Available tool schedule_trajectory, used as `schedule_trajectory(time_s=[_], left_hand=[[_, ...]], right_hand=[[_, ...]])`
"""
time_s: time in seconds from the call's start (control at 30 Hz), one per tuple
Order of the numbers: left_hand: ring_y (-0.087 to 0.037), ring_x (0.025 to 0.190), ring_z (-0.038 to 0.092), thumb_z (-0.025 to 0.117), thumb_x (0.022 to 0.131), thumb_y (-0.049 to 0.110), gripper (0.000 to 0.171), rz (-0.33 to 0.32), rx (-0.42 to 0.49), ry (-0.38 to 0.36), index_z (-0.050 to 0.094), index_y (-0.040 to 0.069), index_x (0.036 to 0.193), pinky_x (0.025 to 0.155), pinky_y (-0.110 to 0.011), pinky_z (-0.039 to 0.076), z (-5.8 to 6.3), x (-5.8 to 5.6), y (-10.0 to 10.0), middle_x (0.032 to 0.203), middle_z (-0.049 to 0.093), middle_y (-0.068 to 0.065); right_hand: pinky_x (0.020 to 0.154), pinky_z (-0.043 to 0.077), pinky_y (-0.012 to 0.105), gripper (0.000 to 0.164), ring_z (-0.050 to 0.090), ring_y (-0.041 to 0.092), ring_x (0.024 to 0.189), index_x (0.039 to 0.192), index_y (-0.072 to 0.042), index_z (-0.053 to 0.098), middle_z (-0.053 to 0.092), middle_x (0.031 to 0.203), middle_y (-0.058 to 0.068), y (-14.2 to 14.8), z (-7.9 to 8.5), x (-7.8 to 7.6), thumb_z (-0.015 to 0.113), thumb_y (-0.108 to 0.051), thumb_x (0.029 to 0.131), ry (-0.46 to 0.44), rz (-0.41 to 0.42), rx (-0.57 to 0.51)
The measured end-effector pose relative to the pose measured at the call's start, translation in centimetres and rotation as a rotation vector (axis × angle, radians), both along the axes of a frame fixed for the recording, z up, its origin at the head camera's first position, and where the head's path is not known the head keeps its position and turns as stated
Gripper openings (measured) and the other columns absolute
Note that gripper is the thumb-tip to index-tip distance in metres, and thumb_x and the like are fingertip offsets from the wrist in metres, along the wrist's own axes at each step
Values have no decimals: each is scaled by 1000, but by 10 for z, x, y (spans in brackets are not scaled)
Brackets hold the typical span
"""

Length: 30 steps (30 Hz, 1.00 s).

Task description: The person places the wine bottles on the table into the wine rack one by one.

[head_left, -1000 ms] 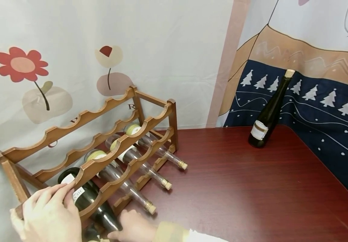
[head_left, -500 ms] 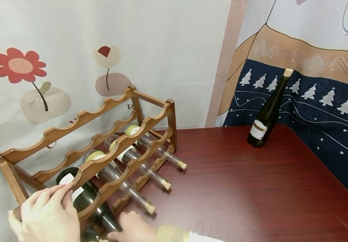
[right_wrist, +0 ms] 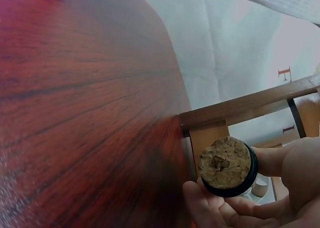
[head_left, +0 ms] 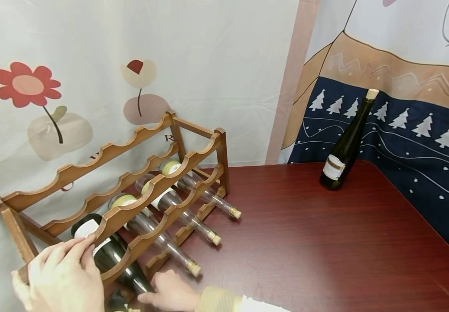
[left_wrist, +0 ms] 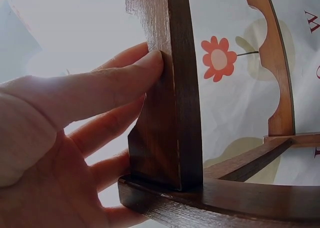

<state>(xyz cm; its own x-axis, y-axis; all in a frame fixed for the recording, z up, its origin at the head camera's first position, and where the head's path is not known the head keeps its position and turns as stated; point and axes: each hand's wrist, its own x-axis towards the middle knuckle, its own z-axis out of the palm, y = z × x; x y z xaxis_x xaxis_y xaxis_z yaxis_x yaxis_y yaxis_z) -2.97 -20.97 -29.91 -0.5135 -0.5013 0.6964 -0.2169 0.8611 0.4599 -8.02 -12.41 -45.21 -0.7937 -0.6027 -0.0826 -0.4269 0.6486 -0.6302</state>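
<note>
My left hand point(head_left: 62, 275) grips the front left corner of the wooden wine rack point(head_left: 25, 232). In the left wrist view its thumb and fingers point(left_wrist: 120, 83) lie around the dark upright. A dark green wine bottle point(head_left: 113, 255) with a white label lies in the rack's leftmost slot, base to the back and neck sloping forward. My right hand point(head_left: 174, 292) holds the bottle by its neck. In the right wrist view the thumb and fingers close around the neck just behind the cork point(right_wrist: 225, 163). Part of the label is hidden behind the front rail and left hand.
Several clear bottles point(head_left: 162, 236) with corks lie in the rack to the right, necks jutting forward. Another dark neck point(head_left: 117, 301) shows below the held bottle. One corked green bottle point(head_left: 347, 143) leans at the back right of the red-brown table point(head_left: 306, 242). Printed curtains hang behind.
The held bottle has slid slightly toward the back left of the rack, its label shifting, and the right hand has moved a little with it. The left hand keeps its grip.
</note>
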Motion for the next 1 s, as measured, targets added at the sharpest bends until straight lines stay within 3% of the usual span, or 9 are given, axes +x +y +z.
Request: schedule_trajectory(time_s=[0.13,0.4,0.73,1.0], left_hand=[[-38,106,51,67,78,-3,14,-3,-4,5,72,2,90,115,-60,13,0,0,0,97,69,-20],[-37,105,51,67,78,-4,15,2,-7,14,72,2,90,115,-61,14,-1,-1,0,96,69,-20],[-37,106,51,66,79,-4,15,2,-3,9,72,2,91,115,-61,14,1,-1,0,97,69,-20],[-37,106,51,67,78,-4,15,7,7,-11,72,2,91,115,-60,13,1,-1,1,98,69,-20]], right_hand=[[42,34,10,38,38,-4,36,63,-17,59,47,43,-12,1,-2,-3,59,-45,90,3,37,-19],[49,39,9,31,46,-3,37,77,-15,66,55,49,-9,3,0,-7,59,-42,90,-124,53,-61],[66,49,18,32,62,-1,72,97,-14,70,71,85,-7,1,-5,-12,61,-44,88,-281,-5,-77],[65,49,17,36,62,-1,77,97,-16,71,72,90,-10,2,-6,-14,59,-48,88,-228,14,-29]])
